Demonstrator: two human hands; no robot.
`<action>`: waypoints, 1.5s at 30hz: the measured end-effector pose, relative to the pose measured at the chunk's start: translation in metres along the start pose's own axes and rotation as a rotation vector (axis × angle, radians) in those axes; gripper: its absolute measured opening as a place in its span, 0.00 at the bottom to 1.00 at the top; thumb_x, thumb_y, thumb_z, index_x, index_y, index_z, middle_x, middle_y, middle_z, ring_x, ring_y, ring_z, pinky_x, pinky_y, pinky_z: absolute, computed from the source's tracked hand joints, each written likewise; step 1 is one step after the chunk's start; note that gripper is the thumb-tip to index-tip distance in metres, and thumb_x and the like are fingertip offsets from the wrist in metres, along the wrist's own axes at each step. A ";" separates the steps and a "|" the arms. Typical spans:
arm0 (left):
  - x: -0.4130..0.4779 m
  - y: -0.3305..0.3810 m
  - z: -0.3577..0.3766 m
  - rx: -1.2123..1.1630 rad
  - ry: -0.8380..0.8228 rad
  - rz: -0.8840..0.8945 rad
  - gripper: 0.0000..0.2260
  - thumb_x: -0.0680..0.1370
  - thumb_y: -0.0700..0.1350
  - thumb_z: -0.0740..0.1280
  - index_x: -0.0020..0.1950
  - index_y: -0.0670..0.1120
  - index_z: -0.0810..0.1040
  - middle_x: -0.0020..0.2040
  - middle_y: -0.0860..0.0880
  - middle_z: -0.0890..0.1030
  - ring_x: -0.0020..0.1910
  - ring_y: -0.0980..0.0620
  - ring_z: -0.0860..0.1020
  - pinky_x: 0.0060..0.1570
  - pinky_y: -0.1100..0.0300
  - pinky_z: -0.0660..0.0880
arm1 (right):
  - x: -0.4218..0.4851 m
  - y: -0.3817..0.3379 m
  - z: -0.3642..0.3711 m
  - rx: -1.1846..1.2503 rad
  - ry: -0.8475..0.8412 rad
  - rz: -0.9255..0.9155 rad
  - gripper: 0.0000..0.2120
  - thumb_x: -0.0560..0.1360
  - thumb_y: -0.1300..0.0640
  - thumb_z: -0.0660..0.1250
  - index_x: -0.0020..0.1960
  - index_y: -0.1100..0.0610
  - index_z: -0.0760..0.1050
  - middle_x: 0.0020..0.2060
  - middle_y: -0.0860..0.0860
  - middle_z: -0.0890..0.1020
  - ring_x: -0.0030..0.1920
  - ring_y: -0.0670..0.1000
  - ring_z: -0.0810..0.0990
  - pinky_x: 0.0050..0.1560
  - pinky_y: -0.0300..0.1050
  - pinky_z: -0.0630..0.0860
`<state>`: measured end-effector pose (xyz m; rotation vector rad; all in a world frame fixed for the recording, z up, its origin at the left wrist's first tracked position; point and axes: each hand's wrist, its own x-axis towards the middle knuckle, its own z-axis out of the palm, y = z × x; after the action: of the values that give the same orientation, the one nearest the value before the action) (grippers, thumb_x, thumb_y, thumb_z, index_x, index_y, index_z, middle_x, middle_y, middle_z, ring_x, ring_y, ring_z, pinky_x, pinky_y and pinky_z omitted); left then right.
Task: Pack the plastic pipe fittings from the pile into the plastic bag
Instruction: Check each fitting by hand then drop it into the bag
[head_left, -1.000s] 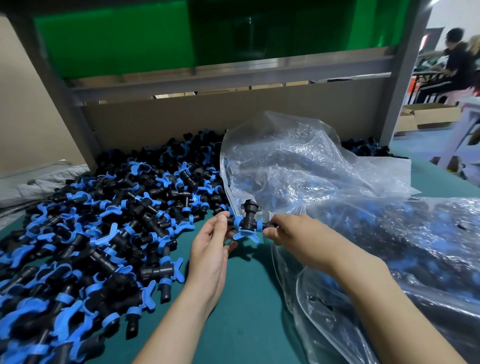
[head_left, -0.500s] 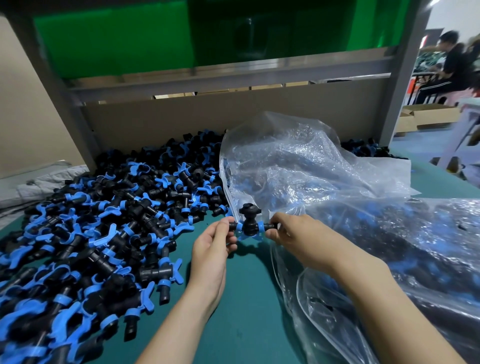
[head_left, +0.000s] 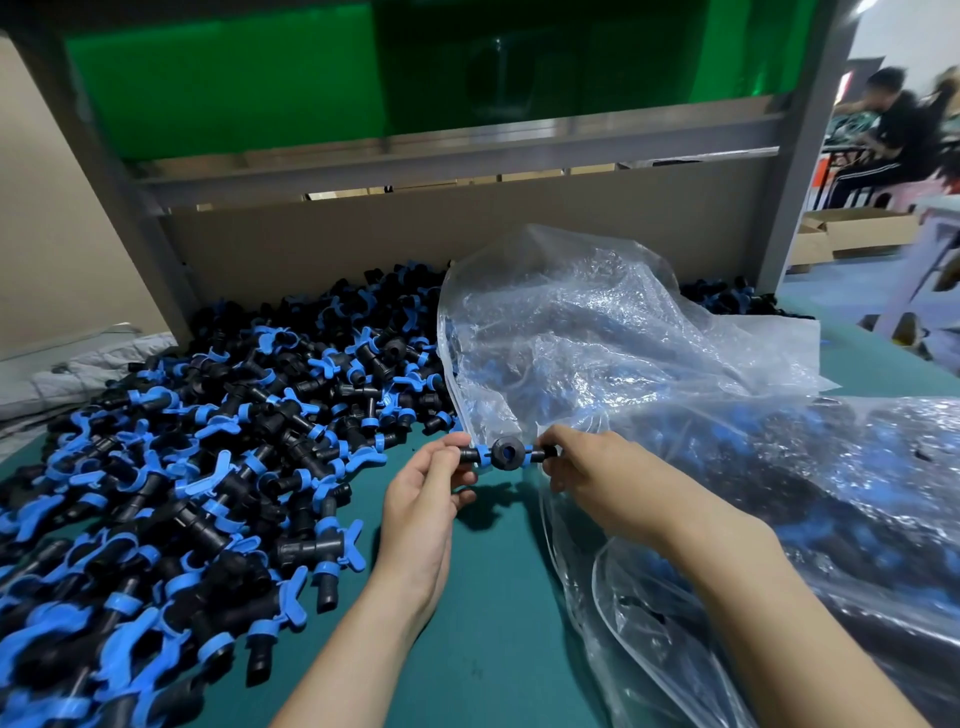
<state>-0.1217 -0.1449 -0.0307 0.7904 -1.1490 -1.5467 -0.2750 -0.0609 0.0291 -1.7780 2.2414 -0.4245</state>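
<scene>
One black fitting with blue clips is held over the desk, right at the mouth of the plastic bag. Each end is pinched in the grip of the left hand and right hand, so the tips are hidden. The pile gets cut off at the left edge, and stuff inside the bag is only made out as a dark-blue blur.

Light: even, fairly bright, from above by the shadows; I see a lamp spot blown out top rt.
Glare: white speckle on plastic bag, partly hides contents.
Shadows: soft dark patch on table under the held fitting.
Blur: seated people far rt smeared; ctr sharp.
Distortion: wide-angle bend, frame posts lean at edges.
</scene>
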 end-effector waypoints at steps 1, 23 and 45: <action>0.000 0.000 0.000 -0.001 0.000 0.001 0.11 0.81 0.40 0.62 0.47 0.48 0.84 0.39 0.54 0.82 0.37 0.58 0.78 0.40 0.64 0.75 | 0.000 0.000 0.000 0.000 -0.001 0.000 0.11 0.84 0.54 0.54 0.64 0.51 0.69 0.54 0.55 0.81 0.51 0.60 0.79 0.54 0.55 0.76; 0.004 -0.003 -0.003 -0.045 -0.019 -0.018 0.12 0.80 0.36 0.62 0.49 0.49 0.83 0.37 0.54 0.81 0.36 0.58 0.77 0.38 0.65 0.76 | -0.003 0.000 -0.002 -0.002 0.016 -0.028 0.08 0.82 0.55 0.57 0.61 0.52 0.65 0.48 0.55 0.80 0.47 0.60 0.78 0.52 0.57 0.76; 0.001 0.008 -0.010 -0.306 -0.374 -0.194 0.30 0.79 0.58 0.54 0.62 0.35 0.80 0.61 0.36 0.80 0.54 0.45 0.80 0.55 0.55 0.76 | -0.005 -0.018 -0.010 0.245 0.146 -0.306 0.12 0.82 0.49 0.61 0.64 0.46 0.74 0.46 0.40 0.80 0.38 0.36 0.75 0.42 0.29 0.70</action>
<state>-0.1104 -0.1486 -0.0265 0.4259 -1.0818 -2.0357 -0.2612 -0.0595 0.0451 -2.0123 1.9034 -0.8751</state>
